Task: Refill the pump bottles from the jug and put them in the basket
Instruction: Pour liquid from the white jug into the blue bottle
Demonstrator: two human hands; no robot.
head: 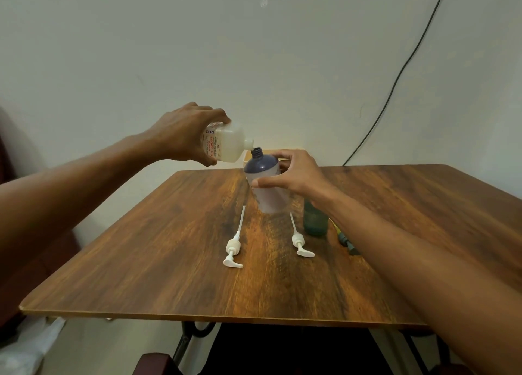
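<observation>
Head view, frame centre: L hand (183, 133) wraps fingers + thumb round the white jug (226, 141), tipped so its spout sits just above the open neck of the blue pump bottle (265, 174). R hand (293, 174) grips that bottle's body, which leans toward the jug over the table (141, 247). To pour well: spout right at the neck, tip slowly, bottle steady, watch the fill level. One pump head (234, 243) lies lower centre, a second pump head (300, 240) to its right; green bottle (315, 219) stands by the R forearm. Basket not seen.

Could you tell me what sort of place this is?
Probably a plain room in a home or small office: a wood-patterned table before a plain pale wall, with a loose black cable running down it.
</observation>
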